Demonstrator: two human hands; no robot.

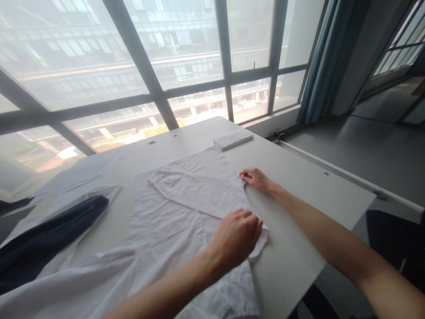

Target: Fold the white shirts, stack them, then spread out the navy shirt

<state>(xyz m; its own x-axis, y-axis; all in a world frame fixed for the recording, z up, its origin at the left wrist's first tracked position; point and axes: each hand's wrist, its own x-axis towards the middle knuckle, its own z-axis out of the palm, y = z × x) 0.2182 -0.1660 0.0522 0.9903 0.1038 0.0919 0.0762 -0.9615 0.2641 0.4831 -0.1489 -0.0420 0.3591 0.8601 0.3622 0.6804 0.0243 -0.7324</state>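
A white shirt lies spread flat on the grey table, one part folded over its middle. My left hand rests on the shirt's right edge near me, fingers curled down and pinching the cloth. Farther along that same edge, my right hand grips the fabric between its fingertips.
A small folded white cloth lies at the table's far edge by the window. A dark navy garment lies to the left on more white fabric. The table's right edge drops to the floor; a dark chair stands there.
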